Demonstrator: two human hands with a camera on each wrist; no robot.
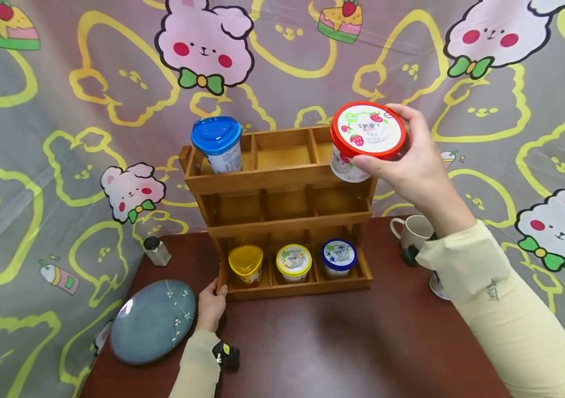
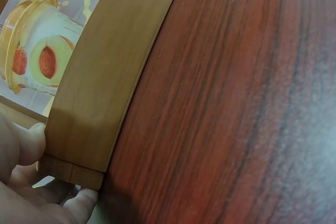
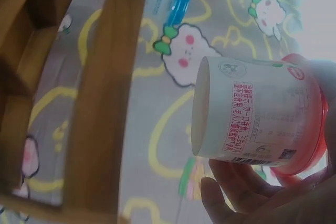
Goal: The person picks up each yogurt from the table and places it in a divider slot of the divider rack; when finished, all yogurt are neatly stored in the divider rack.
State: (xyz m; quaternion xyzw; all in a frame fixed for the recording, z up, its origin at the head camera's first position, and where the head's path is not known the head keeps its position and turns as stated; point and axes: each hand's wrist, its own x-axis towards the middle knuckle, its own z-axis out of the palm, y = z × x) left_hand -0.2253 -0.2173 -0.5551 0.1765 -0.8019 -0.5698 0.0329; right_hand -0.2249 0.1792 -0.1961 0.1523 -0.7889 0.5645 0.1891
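My right hand (image 1: 418, 166) grips a white plastic cup (image 1: 369, 130) with a red lid and strawberry pictures, holding it up at the right end of the shelf's top tier. In the right wrist view the cup (image 3: 257, 114) lies sideways, with printed text on its wall and its base toward the wooden shelf (image 3: 102, 93). My left hand (image 1: 211, 305) holds the bottom left corner of the three-tier wooden shelf (image 1: 282, 179). Thumb and fingers close around that corner (image 2: 73, 169) in the left wrist view. A blue-lidded cup (image 1: 217, 145) stands in the top left compartment.
Along the bottom tier are a cup with an orange-yellow lid (image 1: 246, 262), a yellow-lidded cup (image 1: 294, 262) and a dark-blue-lidded cup (image 1: 339, 257). A blue-grey plate (image 1: 153, 320) and a small black-capped jar (image 1: 157, 251) lie left; a mug (image 1: 415, 231) stands right. Patterned cloth hangs behind.
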